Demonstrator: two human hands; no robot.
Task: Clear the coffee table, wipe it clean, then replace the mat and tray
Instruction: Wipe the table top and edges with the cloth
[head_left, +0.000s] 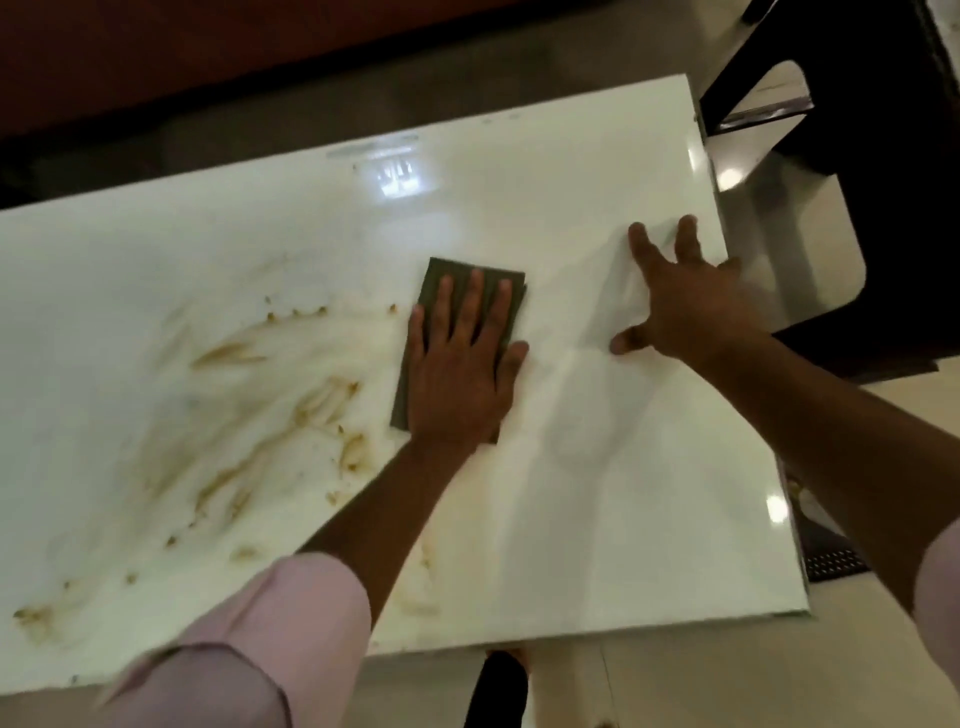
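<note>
I am seeing the left hand (460, 364) pressing flat, fingers straight, on a folded grey-green cloth (457, 306) mid-table. The right hand (685, 306) is resting splayed, holding nothing, toward three o'clock beside the far right edge. The glossy white coffee table (597, 519) is showing brown smears (291, 415) toward nine o'clock.

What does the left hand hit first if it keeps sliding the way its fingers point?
Nothing, as far as the view shows. The left hand presses flat on the green cloth, fingers pointing toward the far edge of the white table. Ahead lies only bare glossy tabletop, then the edge and the floor beyond.
</note>
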